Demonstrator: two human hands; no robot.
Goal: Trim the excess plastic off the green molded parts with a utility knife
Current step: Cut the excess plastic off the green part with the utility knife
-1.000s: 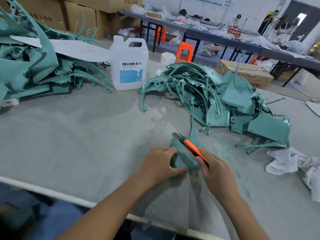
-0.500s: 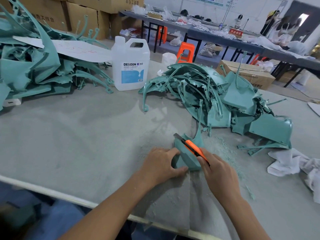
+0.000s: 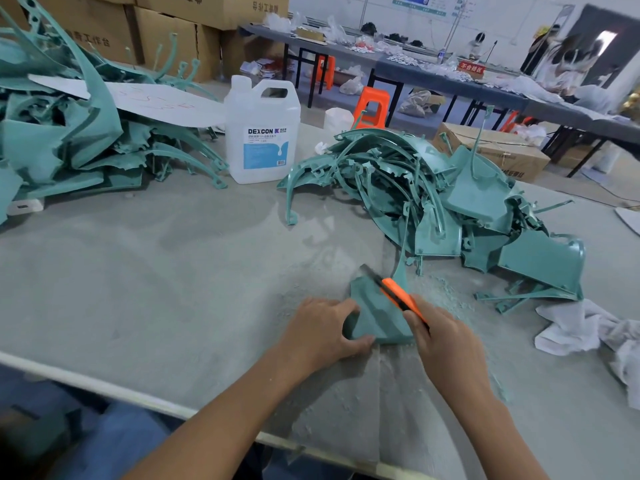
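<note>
At the near edge of the grey table [image 3: 138,271], the left hand [image 3: 322,332] grips the left side of a green molded part [image 3: 375,318], fingers curled over its edge and thumb along its near corner. The part rests on the table between the two hands, with a thin stem rising from its far end. The right hand [image 3: 443,341] is clenched round the orange handle of the utility knife [image 3: 398,292], whose dark blade end lies across the part's upper right edge and points away to the left. Pale green shavings [image 3: 446,292] dust the table just beyond the right hand. A crumpled white cloth [image 3: 575,327] lies further right. Behind the hands sits a heap of green parts [image 3: 433,195]; a second heap [image 3: 69,133] fills the far left, with a white sheet [image 3: 156,102] on top. A clear DEXCON jug [image 3: 261,133] stands upright between the heaps. Beyond are cardboard boxes [image 3: 166,32], an orange stool [image 3: 372,107] and long cluttered benches [image 3: 450,77]
</note>
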